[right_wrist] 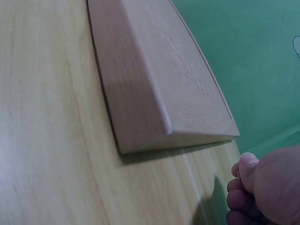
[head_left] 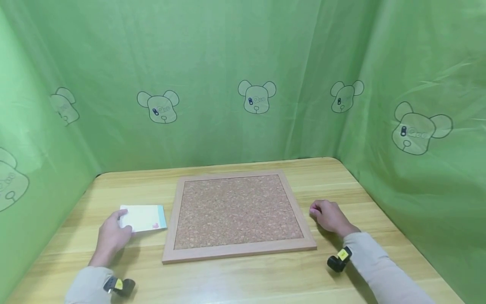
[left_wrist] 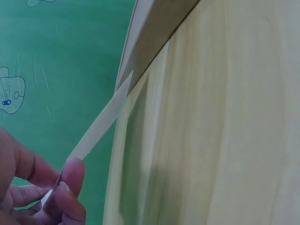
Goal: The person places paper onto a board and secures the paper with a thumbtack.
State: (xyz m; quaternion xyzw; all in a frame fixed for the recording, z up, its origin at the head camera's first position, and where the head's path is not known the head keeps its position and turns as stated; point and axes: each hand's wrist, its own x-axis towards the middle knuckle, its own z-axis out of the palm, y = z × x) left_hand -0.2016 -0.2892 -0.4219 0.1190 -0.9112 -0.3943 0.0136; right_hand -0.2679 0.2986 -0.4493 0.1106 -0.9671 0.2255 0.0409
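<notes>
My left hand (head_left: 113, 236) pinches a small sheet of note paper (head_left: 142, 217) between thumb and fingers. The paper is white, with a blue strip along its right edge and a small pink print. Edge-on in the left wrist view, the sheet (left_wrist: 104, 123) is held raised and tilted over the table. Just right of it lies a framed cork board (head_left: 237, 211). Beyond the board's right side is my right hand (head_left: 329, 216), fingers curled. A tiny pale thing (right_wrist: 238, 175) shows between its thumb and forefinger in the right wrist view; its kind is too small to tell.
The board's wooden frame (right_wrist: 183, 89) forms a raised edge on the wood-grain table (head_left: 228, 278). Green curtains (head_left: 212, 139) with bear-head prints enclose the back and both sides. Each wrist carries a small black camera (head_left: 338, 261).
</notes>
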